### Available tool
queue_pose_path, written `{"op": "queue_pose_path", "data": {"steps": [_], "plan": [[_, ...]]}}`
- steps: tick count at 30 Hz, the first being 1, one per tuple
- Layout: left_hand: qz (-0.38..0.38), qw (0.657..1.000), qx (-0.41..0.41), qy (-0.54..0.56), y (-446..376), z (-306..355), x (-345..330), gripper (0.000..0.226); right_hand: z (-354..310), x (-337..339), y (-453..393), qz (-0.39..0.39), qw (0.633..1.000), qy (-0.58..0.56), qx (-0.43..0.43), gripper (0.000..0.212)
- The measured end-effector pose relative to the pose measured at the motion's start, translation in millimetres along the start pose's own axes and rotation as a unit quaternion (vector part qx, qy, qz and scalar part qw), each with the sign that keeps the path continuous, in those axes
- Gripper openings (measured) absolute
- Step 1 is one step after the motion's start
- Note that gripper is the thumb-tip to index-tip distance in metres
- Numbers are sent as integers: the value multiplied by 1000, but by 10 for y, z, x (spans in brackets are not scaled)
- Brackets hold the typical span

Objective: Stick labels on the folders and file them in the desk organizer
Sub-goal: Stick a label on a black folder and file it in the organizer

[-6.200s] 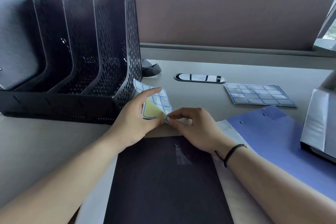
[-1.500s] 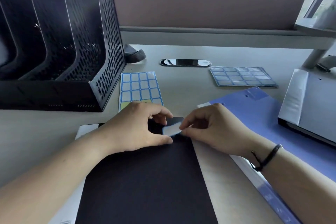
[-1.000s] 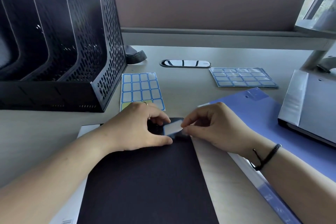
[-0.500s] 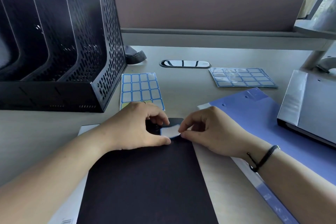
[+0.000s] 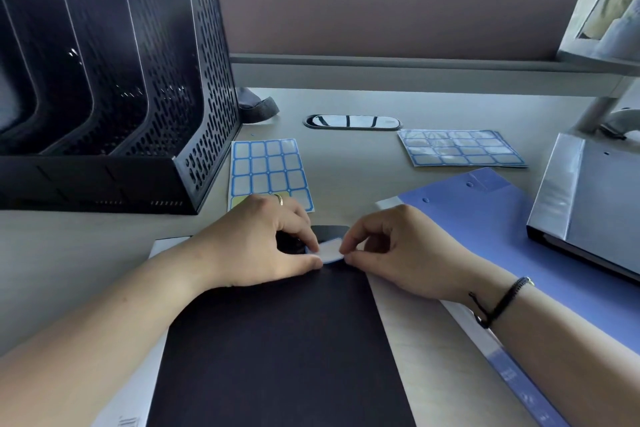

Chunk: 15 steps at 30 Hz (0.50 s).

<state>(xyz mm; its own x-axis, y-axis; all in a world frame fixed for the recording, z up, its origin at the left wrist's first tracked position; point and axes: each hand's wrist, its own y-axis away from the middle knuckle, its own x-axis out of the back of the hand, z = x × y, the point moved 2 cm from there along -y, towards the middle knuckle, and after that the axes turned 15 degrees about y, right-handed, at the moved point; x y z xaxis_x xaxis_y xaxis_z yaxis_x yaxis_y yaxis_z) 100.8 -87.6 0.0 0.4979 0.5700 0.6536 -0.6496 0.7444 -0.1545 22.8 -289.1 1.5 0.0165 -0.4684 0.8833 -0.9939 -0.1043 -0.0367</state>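
Small white blue-bordered label (image 5: 327, 251) is no longer on the blue-gridded sticker sheet (image 5: 268, 173); it's peeled off and sitting at the top right corner of the flat black folder (image 5: 280, 350). Sheet is lying flat on the desk beside the black mesh organizer (image 5: 194, 80), no longer held up. Left hand (image 5: 258, 243) and right hand (image 5: 401, 250) are pinching the label's two ends, closing in tighter and pressing it lower than a second ago.
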Motion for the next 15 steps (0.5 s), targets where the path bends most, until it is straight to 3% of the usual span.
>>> {"op": "queue_pose_path", "data": {"steps": [7, 15], "plan": [[-3, 1000, -14, -14, -17, -33, -12, 6, -8, 20, 17, 12, 1000, 2, 1, 8], [-16, 994, -69, -78, 0, 8, -17, 11, 47, -6, 8, 62, 998, 5, 12, 24]]}}
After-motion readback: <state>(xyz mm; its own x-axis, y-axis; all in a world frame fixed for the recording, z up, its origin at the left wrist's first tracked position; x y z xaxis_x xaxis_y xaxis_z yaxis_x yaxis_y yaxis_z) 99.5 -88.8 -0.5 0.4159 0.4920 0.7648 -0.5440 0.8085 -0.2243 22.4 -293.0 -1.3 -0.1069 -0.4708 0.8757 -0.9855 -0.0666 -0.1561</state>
